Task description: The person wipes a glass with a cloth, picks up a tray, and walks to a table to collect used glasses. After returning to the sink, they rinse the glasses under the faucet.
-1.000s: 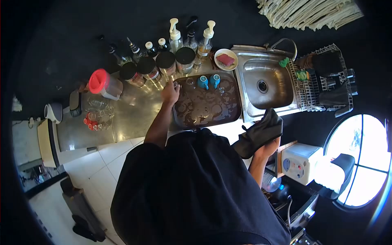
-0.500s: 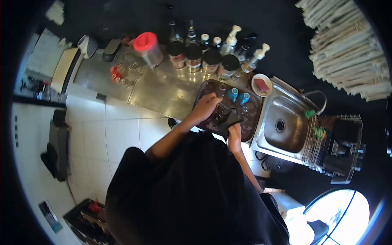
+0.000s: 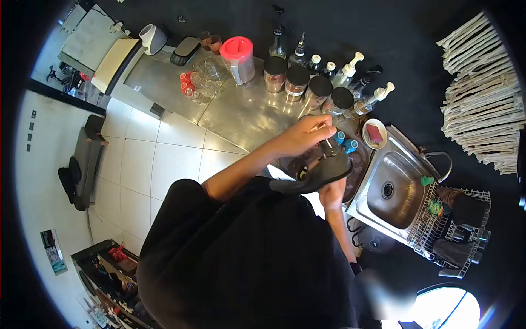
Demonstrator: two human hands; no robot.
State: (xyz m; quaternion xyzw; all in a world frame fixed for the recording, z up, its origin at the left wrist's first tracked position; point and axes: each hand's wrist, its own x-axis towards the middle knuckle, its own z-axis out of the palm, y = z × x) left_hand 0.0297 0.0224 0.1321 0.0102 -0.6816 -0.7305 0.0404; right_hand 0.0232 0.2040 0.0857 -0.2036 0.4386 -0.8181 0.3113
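Head view: A person [image 3: 246, 257] in black leaned over a dark tray [image 3: 359, 164] on a metal counter [image 3: 235, 120], both hands raised above it. The left hand [image 3: 307, 134] was closed in a pinch, thumb against fingers, on the pale handle of a thin utensil [image 3: 329, 142], whose lower end dipped toward a black cloth [image 3: 323, 175] and could not be made out. The right hand [image 3: 331, 193] bore the cloth from below; folds hid its fingertips, and how tightly they gripped could not be told.

The slim handle looked like the likeliest trouble: held at so few points, it could have twisted or slid from the pinch, dropping onto the tray. The cloth, bunched between the person's eyes and the work, covered much of the tray and could have masked such a slip.

Two blue cups [image 3: 351, 146] sat on the tray just beside the left hand's fingers. A wide turn of the wrist, or a loose flap of cloth, could have tipped them. Lidded jars [image 3: 296, 79] stood in a row beyond the left hand, where a careless forward reach might have jostled them. At right, near the cups, a bowl [image 3: 366, 141] holding a pink sponge [image 3: 374, 132] rested beside the sink [image 3: 402, 211], exposed to any broad sideways swing.
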